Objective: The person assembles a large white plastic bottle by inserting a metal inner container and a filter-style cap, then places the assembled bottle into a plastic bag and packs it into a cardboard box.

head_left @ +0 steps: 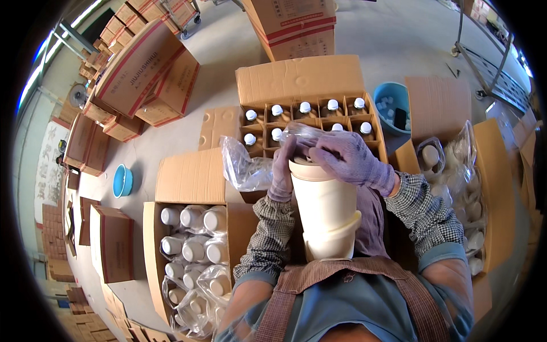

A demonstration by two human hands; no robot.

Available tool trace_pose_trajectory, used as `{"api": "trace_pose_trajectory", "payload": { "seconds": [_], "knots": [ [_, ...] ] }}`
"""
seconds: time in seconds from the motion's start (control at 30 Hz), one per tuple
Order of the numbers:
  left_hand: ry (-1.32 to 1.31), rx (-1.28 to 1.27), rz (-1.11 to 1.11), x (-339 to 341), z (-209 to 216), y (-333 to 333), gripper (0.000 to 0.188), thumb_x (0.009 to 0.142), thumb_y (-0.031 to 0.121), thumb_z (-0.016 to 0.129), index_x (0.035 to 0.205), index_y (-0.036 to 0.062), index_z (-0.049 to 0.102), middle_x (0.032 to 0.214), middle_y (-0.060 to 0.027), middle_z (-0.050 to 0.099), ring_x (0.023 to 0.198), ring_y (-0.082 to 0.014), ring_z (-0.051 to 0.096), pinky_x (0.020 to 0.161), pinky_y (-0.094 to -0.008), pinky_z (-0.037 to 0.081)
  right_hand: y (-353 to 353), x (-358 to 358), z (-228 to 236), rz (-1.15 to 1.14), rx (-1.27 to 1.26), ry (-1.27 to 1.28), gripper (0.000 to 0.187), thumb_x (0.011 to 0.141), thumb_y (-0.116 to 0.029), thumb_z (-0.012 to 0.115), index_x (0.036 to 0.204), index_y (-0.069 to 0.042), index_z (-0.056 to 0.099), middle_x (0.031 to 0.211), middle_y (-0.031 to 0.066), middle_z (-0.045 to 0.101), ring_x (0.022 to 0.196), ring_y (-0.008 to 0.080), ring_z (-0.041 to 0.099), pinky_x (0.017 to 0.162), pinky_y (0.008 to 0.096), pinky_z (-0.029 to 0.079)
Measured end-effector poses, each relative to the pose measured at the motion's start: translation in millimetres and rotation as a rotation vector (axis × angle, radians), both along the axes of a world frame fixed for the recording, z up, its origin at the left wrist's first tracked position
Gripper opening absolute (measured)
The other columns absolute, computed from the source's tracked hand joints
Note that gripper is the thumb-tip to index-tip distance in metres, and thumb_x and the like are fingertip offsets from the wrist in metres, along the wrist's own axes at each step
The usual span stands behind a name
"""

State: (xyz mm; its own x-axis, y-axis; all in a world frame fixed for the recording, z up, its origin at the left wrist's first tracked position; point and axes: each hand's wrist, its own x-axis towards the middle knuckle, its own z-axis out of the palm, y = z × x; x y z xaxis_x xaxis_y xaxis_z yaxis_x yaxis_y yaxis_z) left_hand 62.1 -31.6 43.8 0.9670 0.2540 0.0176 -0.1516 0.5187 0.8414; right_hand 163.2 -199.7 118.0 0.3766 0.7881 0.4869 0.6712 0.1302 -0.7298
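Upright in front of my body stands a tall, tapered cream-white plastic container (325, 199) with a raised band near its lower end. My gloved left hand (282, 174) is closed round the left side of its top. My gloved right hand (353, 159) lies over the top rim, fingers curled inward and closed; what they pinch is hidden. Clear plastic film (302, 130) shows just beyond the fingertips. Past my hands sits an open divided carton (299, 80) of bottles with white caps (305, 107). Crumpled clear plastic (245, 165) lies over its near left corner.
To my left an open carton (149, 245) holds several white-lidded containers in clear plastic. Another open carton (496, 194) with plastic-wrapped pieces stands right. A blue bucket (392, 94) with white caps and a blue basin (122, 181) stand on the floor. Stacked boxes (142, 74) rise far left.
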Motion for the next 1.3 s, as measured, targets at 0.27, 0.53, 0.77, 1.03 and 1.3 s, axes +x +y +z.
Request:
{"api": "trace_pose_trajectory", "payload": {
  "seconds": [0.27, 0.53, 0.77, 1.03, 1.3],
  "knots": [
    [0.056, 0.654, 0.224, -8.0, 26.7, 7.1, 0.041, 0.105, 0.023, 0.046, 0.089, -0.0059, 0.071, 0.096, -0.0107, 0.071, 0.094, -0.0176, 0.065, 0.086, -0.0321, 0.051, 12.0, 44.4, -39.5, 0.227, -0.015, 0.607, 0.027, 0.097, -0.025, 0.063, 0.086, -0.002, 0.071, 0.081, 0.0035, 0.069, 0.077, 0.0103, 0.063, 0.071, 0.0275, 0.051],
    [-0.640, -0.136, 0.103, 45.1, -24.4, -15.7, 0.035, 0.102, 0.024, 0.048, 0.106, -0.0045, 0.067, 0.106, -0.0175, 0.070, 0.096, -0.0216, 0.068, 0.087, -0.0375, 0.056, 21.4, -49.6, 49.5, -0.296, -0.185, -0.451, 0.034, 0.083, -0.039, 0.075, 0.093, -0.008, 0.066, 0.099, 0.0130, 0.060, 0.092, 0.0325, 0.063, 0.079, 0.0431, 0.052],
    [-0.097, 0.306, 0.081, 24.4, 6.4, 16.3, 0.036, 0.100, 0.032, 0.049, 0.101, 0.0016, 0.069, 0.089, -0.0116, 0.070, 0.084, -0.0213, 0.066, 0.075, -0.0374, 0.054, 20.9, 9.3, 7.8, 0.007, -0.008, -0.285, 0.023, 0.086, -0.026, 0.074, 0.077, -0.006, 0.065, 0.075, 0.0082, 0.059, 0.069, 0.0253, 0.062, 0.064, 0.0361, 0.051],
    [-0.079, 1.672, 0.161, 27.4, 94.7, -26.9, 0.024, 0.084, 0.025, 0.070, 0.070, 0.0072, 0.064, 0.078, -0.0078, 0.064, 0.077, -0.0295, 0.061, 0.076, -0.0426, 0.047, 45.1, 56.3, -97.1, 0.454, 0.554, 1.078, 0.048, 0.104, -0.030, 0.045, 0.074, 0.002, 0.064, 0.078, 0.0151, 0.063, 0.078, 0.0247, 0.061, 0.074, 0.0355, 0.053],
    [-0.179, 0.384, -0.071, -6.6, 20.6, 18.0, 0.093, 0.068, 0.051, 0.088, 0.136, -0.0009, 0.052, 0.143, -0.0210, 0.049, 0.137, -0.0332, 0.046, 0.113, -0.0448, 0.039, -12.6, 54.2, -37.2, 0.413, 0.337, 0.512, 0.040, 0.093, -0.036, 0.068, 0.111, 0.000, 0.070, 0.111, 0.0147, 0.068, 0.106, 0.0249, 0.063, 0.095, 0.0395, 0.049]
  ]
}}
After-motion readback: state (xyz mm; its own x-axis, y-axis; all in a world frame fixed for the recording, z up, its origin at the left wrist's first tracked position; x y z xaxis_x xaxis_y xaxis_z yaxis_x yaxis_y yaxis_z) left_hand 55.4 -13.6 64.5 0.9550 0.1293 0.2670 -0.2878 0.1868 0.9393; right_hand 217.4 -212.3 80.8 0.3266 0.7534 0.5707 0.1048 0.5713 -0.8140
